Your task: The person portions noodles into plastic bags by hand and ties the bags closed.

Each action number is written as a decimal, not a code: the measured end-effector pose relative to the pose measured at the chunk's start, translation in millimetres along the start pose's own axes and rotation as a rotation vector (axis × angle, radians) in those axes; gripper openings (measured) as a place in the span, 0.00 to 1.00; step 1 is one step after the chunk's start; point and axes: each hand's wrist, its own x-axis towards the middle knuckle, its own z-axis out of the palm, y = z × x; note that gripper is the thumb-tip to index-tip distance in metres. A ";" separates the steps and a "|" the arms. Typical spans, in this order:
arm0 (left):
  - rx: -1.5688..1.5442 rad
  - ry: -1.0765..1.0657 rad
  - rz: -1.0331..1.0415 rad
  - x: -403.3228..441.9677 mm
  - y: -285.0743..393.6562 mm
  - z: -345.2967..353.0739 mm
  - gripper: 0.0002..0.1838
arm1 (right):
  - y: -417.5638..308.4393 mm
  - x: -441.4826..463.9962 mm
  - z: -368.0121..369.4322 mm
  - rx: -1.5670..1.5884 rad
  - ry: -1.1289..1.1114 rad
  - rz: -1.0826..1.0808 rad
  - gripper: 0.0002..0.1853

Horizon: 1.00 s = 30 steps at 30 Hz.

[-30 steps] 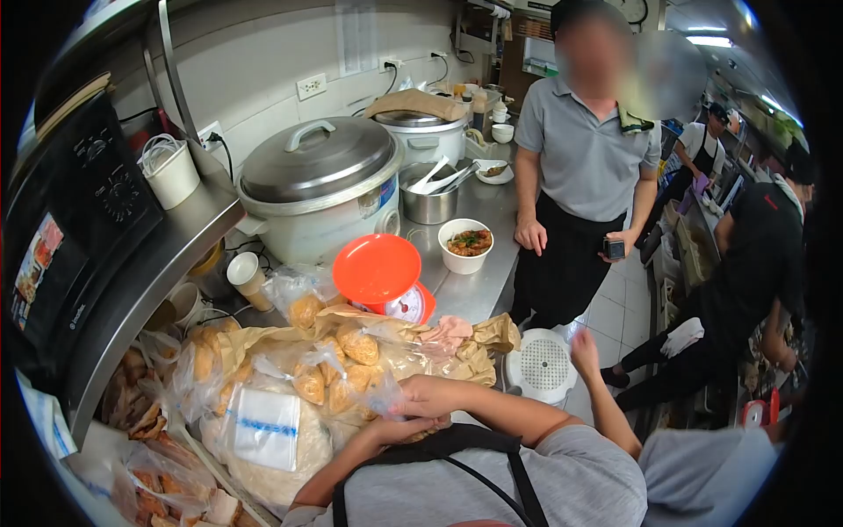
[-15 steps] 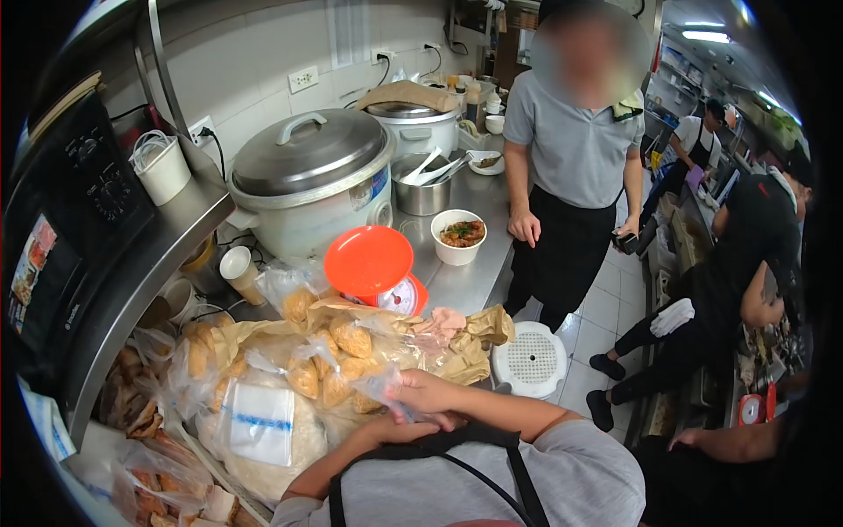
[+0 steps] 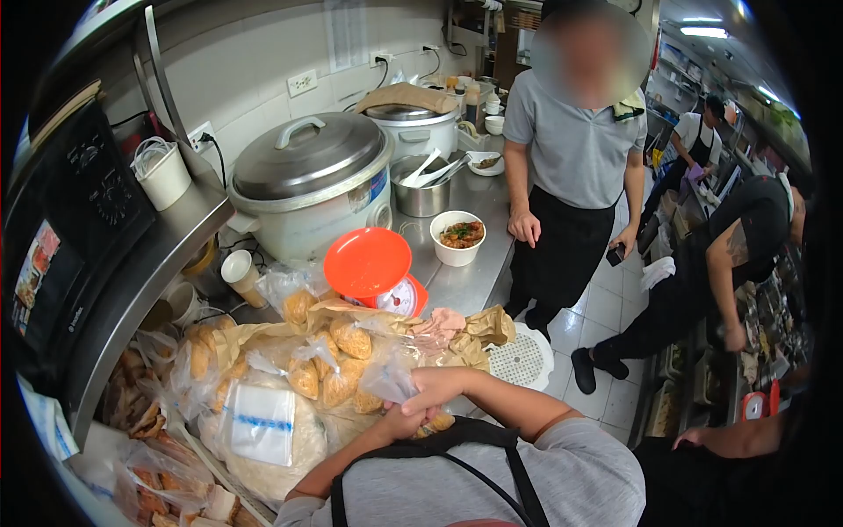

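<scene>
Close to my chest, my right hand [image 3: 430, 389] and my left hand [image 3: 406, 420] are together, closed round the gathered neck of a clear plastic bag [image 3: 389, 378]. Its loose top sticks out to the left of my fingers, and some orange-brown crumbly food [image 3: 437, 425] shows below them. Just left of my hands lie several tied bags of similar food [image 3: 342, 382] on brown paper. A stack of flat plastic bags with a blue stripe [image 3: 261, 423] rests on a large clear bag of pale contents [image 3: 268, 470]. My fingertips are partly hidden.
Beyond the bags stand an orange kitchen scale [image 3: 369, 263], a bowl of food [image 3: 457, 239], a large rice cooker [image 3: 312, 189] and a steel pot [image 3: 422, 195]. A person in a grey shirt [image 3: 575, 140] faces the counter. Right of my elbow is a white stool [image 3: 520, 360].
My hands have drawn closer together on the bag's neck, and food now shows below them. A co-worker in black at the right has bent further forward.
</scene>
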 end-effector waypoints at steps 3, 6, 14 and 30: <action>-0.029 0.083 -0.115 0.7 2.1 -3.6 0.08 | 6.6 -1.0 12.5 0.120 0.231 -0.130 0.15; 0.127 0.048 -0.101 0.6 6.8 -4.5 0.06 | 9.7 -2.5 13.5 0.241 0.376 -0.202 0.17; 0.010 0.056 -0.082 -1.2 42.7 0.4 0.09 | 5.9 -1.7 13.5 0.800 0.581 -0.440 0.17; 0.105 -0.040 -0.104 -1.8 32.4 -5.4 0.09 | -27.8 -34.6 -6.0 0.250 0.565 -0.522 0.14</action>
